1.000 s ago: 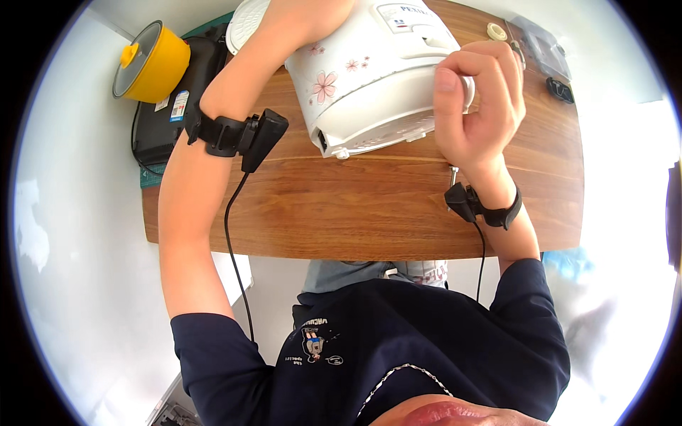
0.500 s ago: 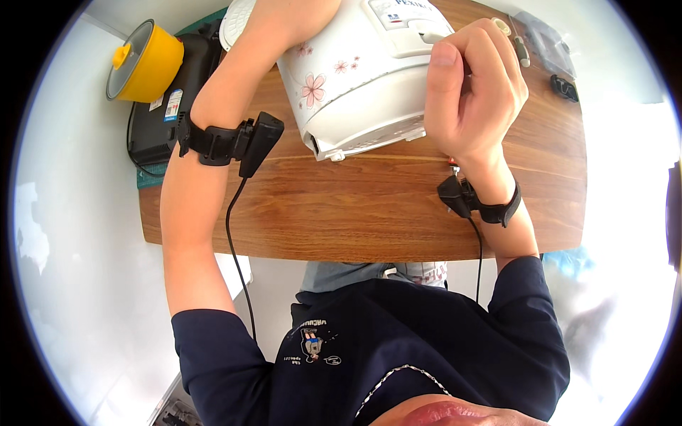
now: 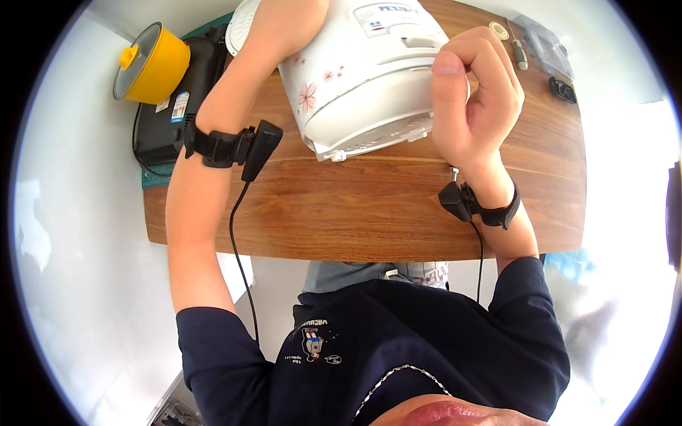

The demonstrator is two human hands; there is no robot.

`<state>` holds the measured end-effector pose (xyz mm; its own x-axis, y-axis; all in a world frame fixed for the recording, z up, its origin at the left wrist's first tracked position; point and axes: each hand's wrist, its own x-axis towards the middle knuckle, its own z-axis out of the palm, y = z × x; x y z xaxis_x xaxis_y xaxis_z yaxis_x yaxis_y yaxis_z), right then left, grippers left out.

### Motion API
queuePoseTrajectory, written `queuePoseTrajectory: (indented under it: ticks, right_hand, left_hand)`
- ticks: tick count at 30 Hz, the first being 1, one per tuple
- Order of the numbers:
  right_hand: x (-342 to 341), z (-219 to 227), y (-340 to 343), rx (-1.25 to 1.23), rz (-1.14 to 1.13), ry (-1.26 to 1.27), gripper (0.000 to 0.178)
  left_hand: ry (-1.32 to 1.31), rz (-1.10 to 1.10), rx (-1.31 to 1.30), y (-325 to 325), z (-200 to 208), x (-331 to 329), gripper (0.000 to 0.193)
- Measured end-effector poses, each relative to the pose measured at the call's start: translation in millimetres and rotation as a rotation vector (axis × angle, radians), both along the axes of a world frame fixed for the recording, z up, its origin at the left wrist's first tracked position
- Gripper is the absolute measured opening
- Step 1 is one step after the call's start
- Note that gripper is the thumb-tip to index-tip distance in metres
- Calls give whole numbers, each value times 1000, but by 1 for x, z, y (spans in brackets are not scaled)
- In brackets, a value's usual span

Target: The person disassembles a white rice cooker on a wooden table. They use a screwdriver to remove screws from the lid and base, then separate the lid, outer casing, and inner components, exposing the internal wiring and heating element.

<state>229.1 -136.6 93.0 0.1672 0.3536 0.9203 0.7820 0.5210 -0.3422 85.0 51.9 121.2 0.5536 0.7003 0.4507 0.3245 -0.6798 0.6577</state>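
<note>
Yellow pot [image 3: 162, 67] on black case [image 3: 158, 138]; cream ring [image 3: 492, 28], perhaps tape.

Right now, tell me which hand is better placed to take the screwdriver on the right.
Probably the right hand: it appears much nearer the screwdriver, while the left hand is at the white appliance's left side. The right is curled; whether it holds anything is unclear.

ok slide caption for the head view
Left hand and right hand at a flowered white appliance, wooden table beneath

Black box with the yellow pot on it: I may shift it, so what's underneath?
A green mat shows past the black box's edges; what lies directly under the box is covered.
</note>
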Motion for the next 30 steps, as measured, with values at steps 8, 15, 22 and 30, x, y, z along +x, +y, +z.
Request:
queuePoseTrajectory:
  ticks: [8, 15, 22, 30]
  right_hand:
    - [32, -14, -1, -42, -44, 273, 30]
    - [43, -30, 12, 6, 53, 306, 34]
    - [46, -32, 15, -17, -29, 234, 34]
    - [29, -26, 18, 73, -119, 50, 26]
  left_hand:
    - [-201, -68, -80, 18, -27, -7, 43]
    - [-484, -121, -336, 11, -47, -3, 39]
    - [-610, -140, -376, 5, -57, -10, 38]
    - [-637, -99, -358, -2, -64, -27, 40]
